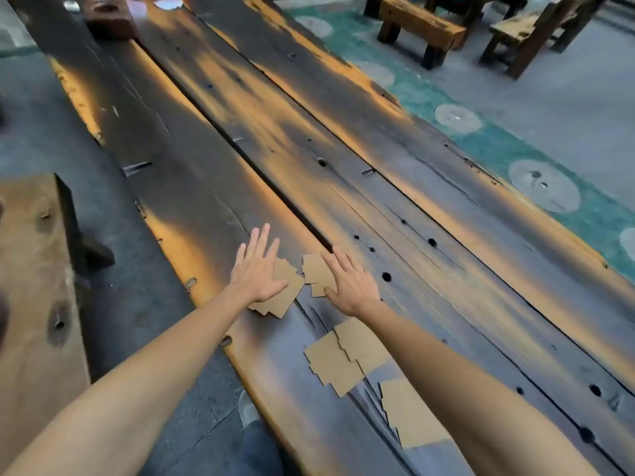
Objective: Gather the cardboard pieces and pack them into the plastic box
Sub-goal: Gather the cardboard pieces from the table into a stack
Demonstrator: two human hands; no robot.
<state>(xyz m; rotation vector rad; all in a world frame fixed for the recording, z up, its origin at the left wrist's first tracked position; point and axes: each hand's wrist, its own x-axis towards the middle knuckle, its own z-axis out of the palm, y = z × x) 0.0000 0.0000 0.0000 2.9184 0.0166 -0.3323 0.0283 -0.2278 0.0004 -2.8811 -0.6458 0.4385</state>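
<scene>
- Gathering is only at its start, by my read: every cardboard piece in view lies on the wooden plank surface [343, 139], none packed.
- Left hand [257, 269] is flat, fingers spread, palm down on the left cardboard cluster [288, 297]; pressing on it, not gripping anything.
- Right hand [347, 280] is also flat and open, fingers extended, lying on the small cardboard cluster [314, 269] just beside the left one; nothing pinched or lifted.
- These two clusters sit near the surface's left edge, almost touching each other between the hands.
- Overlapping cardboard pair [343, 355] lies closer to the near end of the surface, apart from the hands, untouched.
- Another cardboard stack [409, 413] lies nearer still, partly hidden under the right forearm; also untouched.
- Plastic box: not visible in this view, so I cannot tell where it stands or whether anything is already in it.
- Likely step in hand: sliding the two far clusters together into one pile.
- Left to do, as judged: merge all four groups, pick them up, find the box, pack them in.
- Exact piece count unclear, since the pieces overlap.
</scene>
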